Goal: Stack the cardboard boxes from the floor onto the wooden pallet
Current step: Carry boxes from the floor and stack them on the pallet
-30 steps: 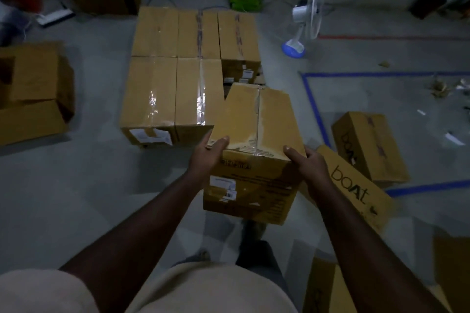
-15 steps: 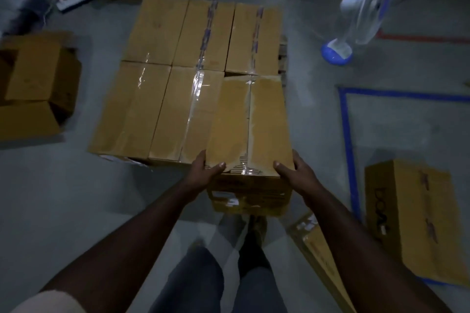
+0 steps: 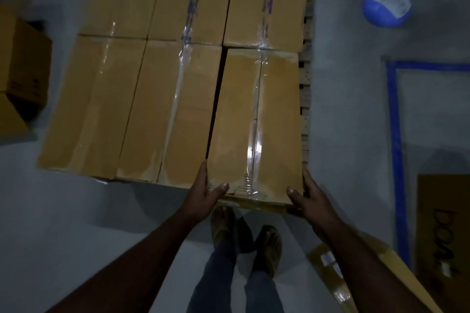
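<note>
Taped cardboard box [image 3: 254, 119] now lowered onto pallet [image 3: 306, 79]; hands gripping.

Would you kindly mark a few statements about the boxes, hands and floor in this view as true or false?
1. Both hands, left hand and right hand, grip the taped cardboard box. True.
2. That box is at the pallet's left end. False: right end, beside the wooden pallet edge.
3. Blue floor tape lies to the right. True.
4. The boat-branded box sits on the pallet. False: on the floor.
</note>
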`<state>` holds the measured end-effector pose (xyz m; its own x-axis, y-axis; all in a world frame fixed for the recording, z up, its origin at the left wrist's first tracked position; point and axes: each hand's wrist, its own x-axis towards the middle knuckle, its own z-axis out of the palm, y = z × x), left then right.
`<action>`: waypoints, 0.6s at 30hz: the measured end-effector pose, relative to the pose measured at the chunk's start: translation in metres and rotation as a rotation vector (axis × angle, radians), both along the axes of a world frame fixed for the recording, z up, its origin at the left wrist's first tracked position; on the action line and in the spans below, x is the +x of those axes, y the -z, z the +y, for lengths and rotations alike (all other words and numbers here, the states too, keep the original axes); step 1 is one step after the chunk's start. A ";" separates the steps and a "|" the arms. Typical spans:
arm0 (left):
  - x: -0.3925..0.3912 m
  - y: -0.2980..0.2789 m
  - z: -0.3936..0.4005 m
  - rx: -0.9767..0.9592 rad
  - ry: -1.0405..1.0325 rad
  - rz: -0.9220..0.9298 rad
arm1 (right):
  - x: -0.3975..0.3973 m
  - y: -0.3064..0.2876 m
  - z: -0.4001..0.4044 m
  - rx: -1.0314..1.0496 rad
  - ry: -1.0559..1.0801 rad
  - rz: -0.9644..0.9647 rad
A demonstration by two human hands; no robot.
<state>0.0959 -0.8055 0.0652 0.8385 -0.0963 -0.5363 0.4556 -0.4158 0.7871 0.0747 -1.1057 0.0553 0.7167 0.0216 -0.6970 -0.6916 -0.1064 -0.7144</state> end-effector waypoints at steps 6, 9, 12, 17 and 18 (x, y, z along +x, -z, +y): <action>0.011 0.029 0.017 0.053 0.174 -0.027 | -0.002 0.030 0.016 0.047 0.080 0.006; 0.007 0.048 0.031 0.300 0.299 0.000 | -0.002 0.040 0.025 0.022 0.086 0.023; -0.001 0.072 0.040 0.409 0.309 0.008 | -0.004 0.053 0.029 0.002 0.091 0.030; 0.000 0.095 0.049 0.462 0.302 -0.023 | -0.004 0.073 0.036 -0.003 0.057 0.033; 0.000 0.097 0.049 0.488 0.304 -0.047 | -0.004 0.076 0.037 -0.005 0.047 0.032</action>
